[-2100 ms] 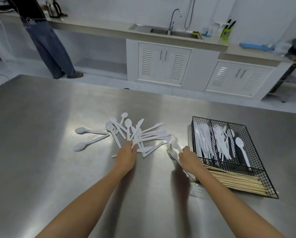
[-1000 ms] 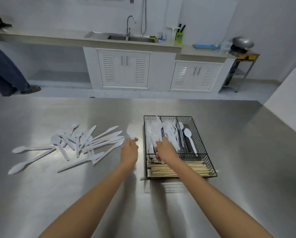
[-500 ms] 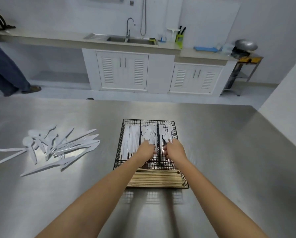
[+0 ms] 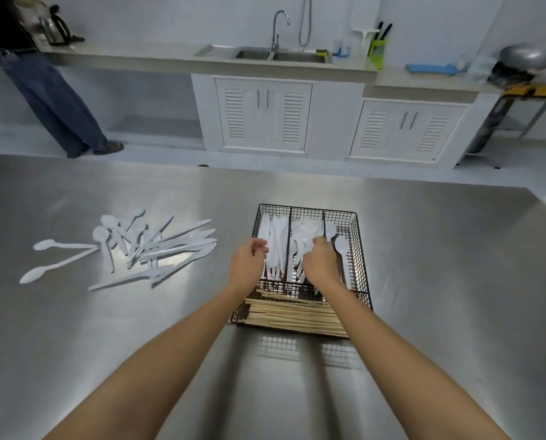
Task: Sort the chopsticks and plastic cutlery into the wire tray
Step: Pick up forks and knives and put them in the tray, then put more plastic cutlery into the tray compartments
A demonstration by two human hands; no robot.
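steel table bears wire tray; right hand grip pinches forks.

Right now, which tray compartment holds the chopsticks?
The crosswise one at the near end of the wire tray, closest to the person: the wooden chopsticks lie across it. The three lengthwise compartments beyond hold white plastic cutlery.
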